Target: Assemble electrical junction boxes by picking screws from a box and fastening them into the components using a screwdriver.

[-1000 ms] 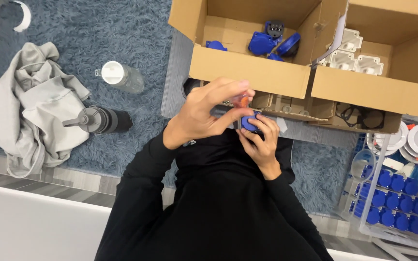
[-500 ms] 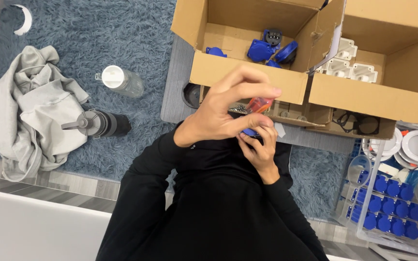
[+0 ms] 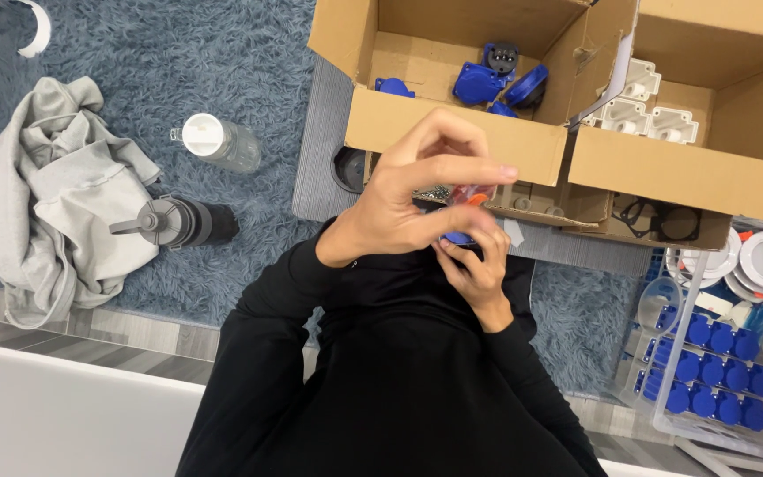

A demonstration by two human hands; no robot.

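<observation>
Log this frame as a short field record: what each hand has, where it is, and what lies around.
left hand: raised before the cardboard boxes, fingertips pinching a small orange-tipped item
right hand: lower, grip closed on a small blue part, mostly hidden
left box: open, loose blue plastic parts inside
right box: open, white plastic parts inside
clear bin: far right, rows of blue caps
rug: clear bottle, dark bottle, grey garment

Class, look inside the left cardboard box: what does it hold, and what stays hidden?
Inside the left cardboard box, several blue plastic parts lie toward the back right, one further left. The near wall hides the front floor, so anything there cannot be seen.
</observation>
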